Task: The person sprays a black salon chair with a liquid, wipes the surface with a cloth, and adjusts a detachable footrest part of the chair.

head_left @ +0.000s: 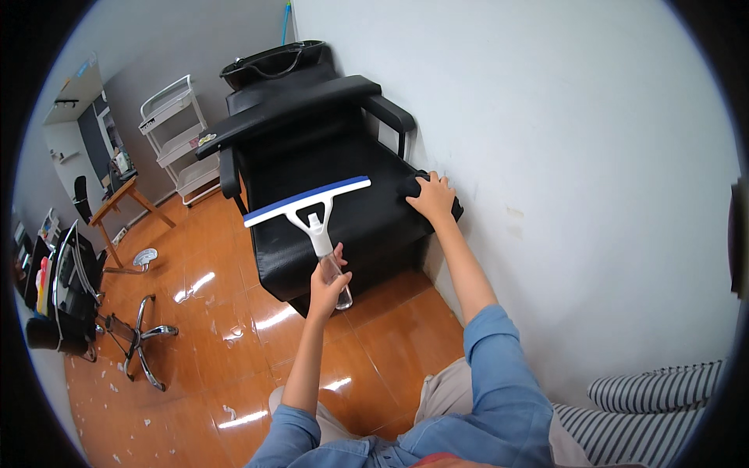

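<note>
My left hand (pixel 326 287) is wrapped round the clear bottle handle of a spray squeegee (pixel 315 228). The tool has a white head with a blue strip along its edge, held up over the front of a black padded shampoo chair (pixel 312 156). At the seat's right front corner, beside the wall, my right hand (pixel 434 196) presses down on a bunched black cloth (pixel 407 186). Part of that cloth is hidden beneath my fingers, and its dark colour blends with the seat.
A black wash basin (pixel 273 64) tops the chair's far end. The white wall (pixel 562 156) runs close along the right. Further left stand a white trolley (pixel 175 132), a wooden table (pixel 129 204) and a wheeled chair base (pixel 140 335). Striped cushions (pixel 640 421) lie at lower right.
</note>
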### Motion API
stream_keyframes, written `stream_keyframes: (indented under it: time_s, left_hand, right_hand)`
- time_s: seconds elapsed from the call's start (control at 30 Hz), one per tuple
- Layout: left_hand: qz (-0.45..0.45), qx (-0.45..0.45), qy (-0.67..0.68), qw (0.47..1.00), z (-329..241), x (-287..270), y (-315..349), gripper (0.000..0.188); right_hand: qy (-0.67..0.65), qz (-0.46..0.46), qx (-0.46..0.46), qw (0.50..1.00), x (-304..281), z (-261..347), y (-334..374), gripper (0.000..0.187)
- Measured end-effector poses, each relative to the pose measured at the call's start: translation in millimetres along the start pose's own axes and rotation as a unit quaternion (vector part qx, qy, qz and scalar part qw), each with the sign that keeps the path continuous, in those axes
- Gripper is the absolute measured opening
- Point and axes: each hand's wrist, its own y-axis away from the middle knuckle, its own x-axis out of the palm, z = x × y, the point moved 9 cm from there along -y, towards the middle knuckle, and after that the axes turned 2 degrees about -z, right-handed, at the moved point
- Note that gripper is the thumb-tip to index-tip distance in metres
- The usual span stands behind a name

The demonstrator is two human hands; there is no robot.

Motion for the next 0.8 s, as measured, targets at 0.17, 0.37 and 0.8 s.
stream_keyframes:
  time_s: [0.17, 0.37, 0.8]
  left_hand:
    - [-0.015, 0.002, 0.086, 0.996, 8, 2, 2, 0.019]
    - [-0.104, 0.000, 0.041, 0.994, 12, -26, 6, 0.017]
    - [-0.115, -0.020, 0.101, 0.988, 11, -35, 1, 0.020]
  right_hand:
    - [-0.005, 0.007, -0.002, 1.000, 11, -6, -33, 0.053]
    - [-0.065, -0.090, -0.009, 0.994, 20, -21, 2, 0.053]
    - [-0.158, -0.128, -0.170, 0.964, -4, 102, 73, 0.052]
